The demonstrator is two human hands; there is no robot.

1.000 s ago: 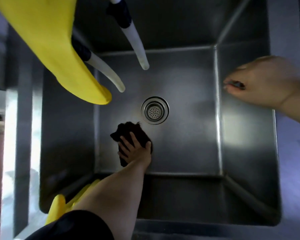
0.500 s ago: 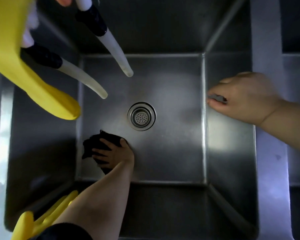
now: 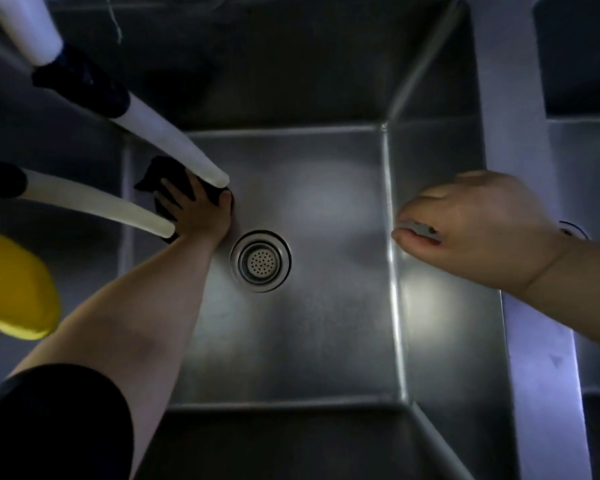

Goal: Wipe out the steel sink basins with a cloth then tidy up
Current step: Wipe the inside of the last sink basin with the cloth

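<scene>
Left hand flat on seemingly dark cloth

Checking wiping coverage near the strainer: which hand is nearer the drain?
Left. The left hand presses the dark cloth on the basin floor just up-left of the drain; the right hand rests at the sink's right rim.
</scene>
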